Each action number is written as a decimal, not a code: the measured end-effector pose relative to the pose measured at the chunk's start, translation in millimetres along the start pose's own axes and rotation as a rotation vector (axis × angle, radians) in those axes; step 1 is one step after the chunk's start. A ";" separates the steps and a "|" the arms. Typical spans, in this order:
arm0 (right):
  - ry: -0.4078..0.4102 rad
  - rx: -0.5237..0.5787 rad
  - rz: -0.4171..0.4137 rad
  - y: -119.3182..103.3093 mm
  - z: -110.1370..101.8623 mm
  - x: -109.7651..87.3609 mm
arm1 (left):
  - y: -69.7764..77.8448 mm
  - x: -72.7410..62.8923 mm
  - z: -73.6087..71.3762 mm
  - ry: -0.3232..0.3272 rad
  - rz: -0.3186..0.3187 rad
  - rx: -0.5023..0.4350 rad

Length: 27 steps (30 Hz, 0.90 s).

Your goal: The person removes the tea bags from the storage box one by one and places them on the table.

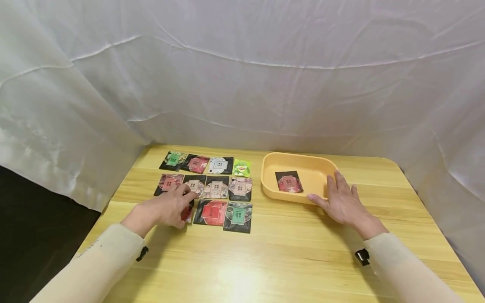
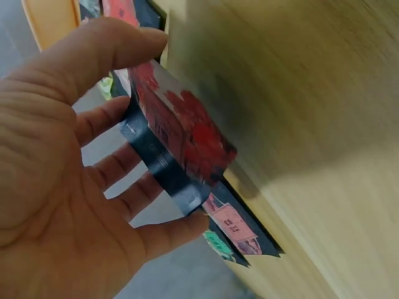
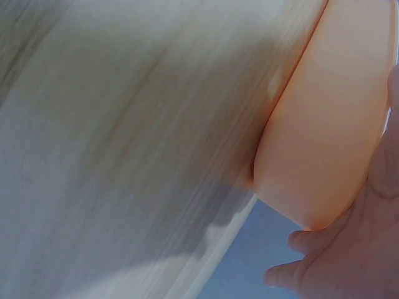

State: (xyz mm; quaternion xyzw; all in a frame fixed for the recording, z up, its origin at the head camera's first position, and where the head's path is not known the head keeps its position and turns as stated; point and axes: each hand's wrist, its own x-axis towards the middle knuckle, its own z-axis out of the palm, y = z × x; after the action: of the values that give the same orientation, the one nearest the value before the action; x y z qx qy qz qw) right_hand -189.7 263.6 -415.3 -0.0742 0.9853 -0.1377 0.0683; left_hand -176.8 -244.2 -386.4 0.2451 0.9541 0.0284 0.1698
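My left hand (image 1: pixel 172 207) is at the left end of the nearest row of tea sachets, gripping a red-and-black tea sachet (image 1: pixel 187 213) between thumb and fingers. The left wrist view shows that sachet (image 2: pixel 181 128) slightly tilted, the fingers along its dark edge. Much of it is hidden by the hand in the head view. On the right, my right hand (image 1: pixel 342 203) rests on the right end of a yellow-orange plastic tray (image 1: pixel 278 195), fingers spread and fairly straight. Inside the tray lies one black-and-red sachet (image 1: pixel 289 182).
Several sachets lie in three rows left of the tray, among them a small yellow-green sachet (image 1: pixel 241 167), a green-labelled sachet (image 1: pixel 238 216) and a red-labelled sachet (image 1: pixel 210 212). A pale curtain (image 1: pixel 242 101) hangs behind the wooden table (image 1: pixel 288 261).
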 end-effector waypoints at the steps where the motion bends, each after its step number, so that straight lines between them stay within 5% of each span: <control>1: 0.000 -0.001 0.000 -0.1 -0.1 -0.1 | 0.3 0.0 0.5 0.001 0.003 0.011; 18: 0.008 0.002 -0.005 0.5 -1.3 1.1 | 1.1 1.5 8.6 -0.020 0.011 -0.020; 23: 0.011 0.000 -0.007 0.6 -1.6 1.0 | 3.6 10.3 2.6 0.040 0.021 0.013; 27: 0.006 0.001 -0.007 0.3 -0.8 0.5 | 19.6 27.5 -15.7 0.109 0.054 0.035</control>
State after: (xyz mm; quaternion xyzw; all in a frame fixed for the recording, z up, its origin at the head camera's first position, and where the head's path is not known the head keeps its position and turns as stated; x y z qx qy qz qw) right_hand -190.4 264.0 -414.7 -0.0772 0.9852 -0.1388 0.0648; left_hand -195.7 -213.4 -377.5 0.2718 0.9553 0.0296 0.1124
